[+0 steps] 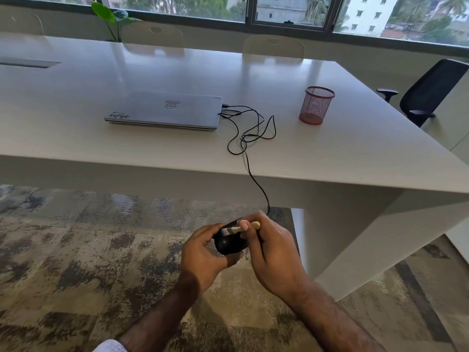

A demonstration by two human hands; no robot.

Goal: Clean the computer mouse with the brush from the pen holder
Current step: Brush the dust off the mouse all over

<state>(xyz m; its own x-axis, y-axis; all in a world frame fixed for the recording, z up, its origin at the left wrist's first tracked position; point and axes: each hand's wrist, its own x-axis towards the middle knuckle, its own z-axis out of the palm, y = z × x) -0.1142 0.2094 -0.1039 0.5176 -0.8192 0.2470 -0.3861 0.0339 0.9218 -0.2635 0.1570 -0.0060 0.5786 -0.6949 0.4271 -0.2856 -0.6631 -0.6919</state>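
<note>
A black computer mouse (229,243) is held below the table's front edge, over the carpet. My left hand (203,252) grips it from the left and below. My right hand (271,245) pinches a small brush (241,228) with a pale wooden handle, its head lying on top of the mouse. The mouse's black cable (250,138) runs up over the table edge, loops on the top and plugs into the laptop's right side. The red mesh pen holder (316,105) stands upright on the table to the right, apart from both hands, with nothing visible sticking out of it.
A closed grey laptop (165,110) lies on the white table (101,158). Pale chairs stand along the far side and a black office chair (429,90) at the right corner. A plant (111,19) stands by the window. Patterned carpet (76,250) lies below.
</note>
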